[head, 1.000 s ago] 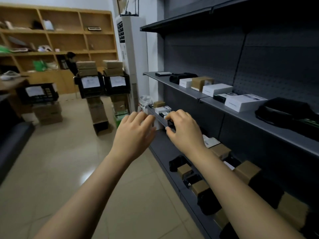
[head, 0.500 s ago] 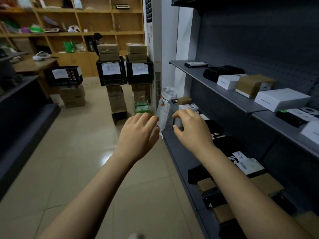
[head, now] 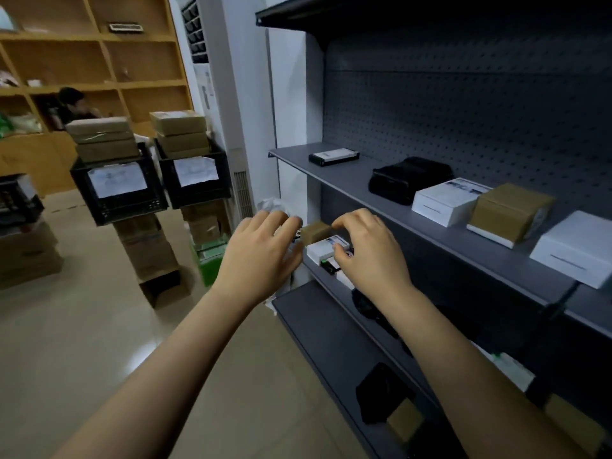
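One small plain brown cardboard box (head: 316,232) between open left hand (head: 261,256) and curled right hand (head: 367,256); grip unclear.

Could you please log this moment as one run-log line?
phase: reach | left hand: open, beside brown box | right hand: fingers curled at box, grip unclear

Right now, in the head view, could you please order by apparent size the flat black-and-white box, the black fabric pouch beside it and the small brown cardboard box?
1. Largest: black fabric pouch.
2. Unranked: flat black-and-white box and small brown cardboard box look about alike, and they sit at different distances.
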The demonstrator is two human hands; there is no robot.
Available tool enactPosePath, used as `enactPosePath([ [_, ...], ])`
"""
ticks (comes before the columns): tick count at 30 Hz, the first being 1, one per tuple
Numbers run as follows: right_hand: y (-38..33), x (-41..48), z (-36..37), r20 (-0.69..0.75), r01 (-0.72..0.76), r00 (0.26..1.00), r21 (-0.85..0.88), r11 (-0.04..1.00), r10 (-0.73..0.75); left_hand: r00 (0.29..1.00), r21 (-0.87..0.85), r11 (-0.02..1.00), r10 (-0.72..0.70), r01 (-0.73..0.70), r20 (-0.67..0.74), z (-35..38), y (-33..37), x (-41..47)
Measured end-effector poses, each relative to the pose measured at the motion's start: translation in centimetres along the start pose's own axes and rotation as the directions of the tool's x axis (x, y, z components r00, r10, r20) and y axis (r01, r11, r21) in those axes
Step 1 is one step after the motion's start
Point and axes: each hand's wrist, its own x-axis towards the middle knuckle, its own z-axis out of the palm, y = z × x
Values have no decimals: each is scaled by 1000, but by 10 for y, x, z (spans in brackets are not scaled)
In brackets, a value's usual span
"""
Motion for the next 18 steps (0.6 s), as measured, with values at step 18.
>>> enactPosePath([
  [18,164,194,76,-110,-296,953,-137,945,282,983,-280,943,179,-180,-29,239,-56,206],
])
